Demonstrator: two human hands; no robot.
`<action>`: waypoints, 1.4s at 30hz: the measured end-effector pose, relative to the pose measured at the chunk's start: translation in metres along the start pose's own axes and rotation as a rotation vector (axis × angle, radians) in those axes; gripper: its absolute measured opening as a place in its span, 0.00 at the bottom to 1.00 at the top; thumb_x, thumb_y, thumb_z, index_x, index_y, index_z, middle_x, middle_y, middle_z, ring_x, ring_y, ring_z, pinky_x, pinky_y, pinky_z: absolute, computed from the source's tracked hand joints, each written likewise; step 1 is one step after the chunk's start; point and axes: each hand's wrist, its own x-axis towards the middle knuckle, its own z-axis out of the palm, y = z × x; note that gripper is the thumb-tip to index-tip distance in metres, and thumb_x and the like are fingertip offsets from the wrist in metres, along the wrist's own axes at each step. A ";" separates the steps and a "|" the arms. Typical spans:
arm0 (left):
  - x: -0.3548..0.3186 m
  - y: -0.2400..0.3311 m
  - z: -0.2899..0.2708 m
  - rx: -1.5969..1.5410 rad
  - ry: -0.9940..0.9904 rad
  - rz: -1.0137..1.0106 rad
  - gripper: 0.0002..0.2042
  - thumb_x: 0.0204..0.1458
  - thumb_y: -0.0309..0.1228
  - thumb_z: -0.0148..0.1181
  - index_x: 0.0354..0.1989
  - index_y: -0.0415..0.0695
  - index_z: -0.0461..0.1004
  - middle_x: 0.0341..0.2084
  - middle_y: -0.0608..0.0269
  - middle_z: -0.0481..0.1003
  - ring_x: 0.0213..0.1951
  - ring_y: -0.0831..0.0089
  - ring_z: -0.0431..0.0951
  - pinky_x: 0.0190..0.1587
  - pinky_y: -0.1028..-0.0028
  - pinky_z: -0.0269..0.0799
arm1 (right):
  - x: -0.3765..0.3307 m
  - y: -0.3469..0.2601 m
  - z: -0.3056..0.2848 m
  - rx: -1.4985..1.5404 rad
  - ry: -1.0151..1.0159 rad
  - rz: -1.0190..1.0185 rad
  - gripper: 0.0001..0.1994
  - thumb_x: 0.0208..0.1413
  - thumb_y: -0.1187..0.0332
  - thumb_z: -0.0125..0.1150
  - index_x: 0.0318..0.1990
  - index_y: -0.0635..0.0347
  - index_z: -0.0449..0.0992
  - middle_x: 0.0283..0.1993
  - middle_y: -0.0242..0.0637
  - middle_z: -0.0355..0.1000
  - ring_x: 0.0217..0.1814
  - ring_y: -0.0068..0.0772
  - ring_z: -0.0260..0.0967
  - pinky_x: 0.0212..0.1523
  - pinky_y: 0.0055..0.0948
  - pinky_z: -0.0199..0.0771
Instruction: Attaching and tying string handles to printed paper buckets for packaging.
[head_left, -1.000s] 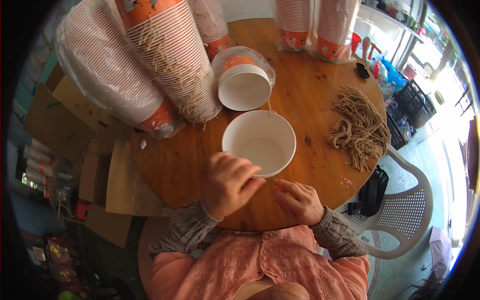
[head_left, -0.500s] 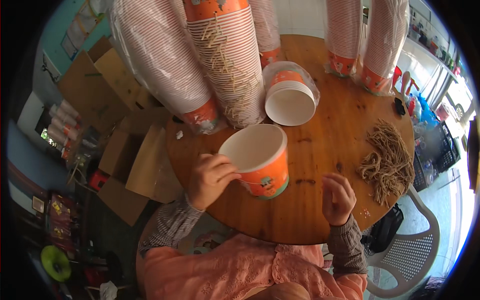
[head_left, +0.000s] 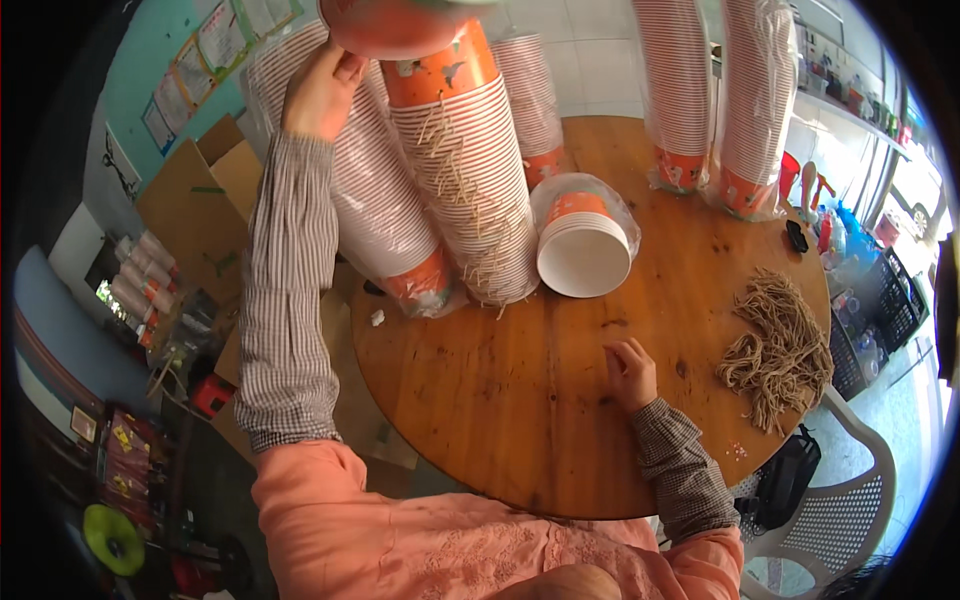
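Left hand (head_left: 320,90) grips orange paper bowl (head_left: 395,25) atop stack (head_left: 465,170); right hand (head_left: 630,372) seemingly empty, curled on table (head_left: 500,400)

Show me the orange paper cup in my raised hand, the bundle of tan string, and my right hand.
orange paper cup (head_left: 395,25), head view, its orange side wall
tan string bundle (head_left: 778,345), head view, middle of the heap
right hand (head_left: 630,372), head view, back of the hand

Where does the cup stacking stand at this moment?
Done: a tall stack of orange paper cups with strings hanging out. In hand: the left hand sets an orange paper cup on top; the right hand rests on the round wooden table. Left: a pile of tan strings.
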 end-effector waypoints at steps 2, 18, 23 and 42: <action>0.036 -0.011 0.010 0.008 0.125 -0.082 0.09 0.60 0.34 0.57 0.43 0.43 0.74 0.37 0.65 0.76 0.39 0.73 0.76 0.51 0.70 0.70 | 0.001 0.001 -0.005 -0.001 0.036 0.000 0.05 0.54 0.77 0.59 0.38 0.64 0.76 0.36 0.42 0.72 0.31 0.43 0.73 0.31 0.30 0.73; 0.038 -0.023 0.005 0.859 0.335 0.556 0.22 0.56 0.41 0.60 0.53 0.38 0.70 0.43 0.57 0.74 0.47 0.67 0.74 0.49 0.71 0.70 | 0.003 0.003 -0.007 0.055 0.008 0.031 0.04 0.53 0.76 0.60 0.37 0.62 0.76 0.33 0.42 0.72 0.31 0.43 0.73 0.30 0.32 0.74; 0.083 0.000 0.050 1.328 0.170 0.823 0.30 0.57 0.54 0.53 0.64 0.50 0.64 0.59 0.51 0.67 0.61 0.55 0.66 0.60 0.64 0.64 | 0.003 0.000 -0.008 0.030 -0.012 0.047 0.04 0.53 0.76 0.60 0.37 0.62 0.76 0.33 0.42 0.72 0.32 0.44 0.73 0.32 0.33 0.75; 0.028 -0.066 0.052 1.484 0.014 0.870 0.32 0.54 0.43 0.61 0.63 0.39 0.61 0.60 0.42 0.63 0.63 0.48 0.60 0.64 0.58 0.58 | 0.005 0.018 -0.011 -0.011 0.065 0.107 0.03 0.53 0.73 0.60 0.34 0.61 0.77 0.31 0.43 0.71 0.30 0.46 0.71 0.30 0.36 0.72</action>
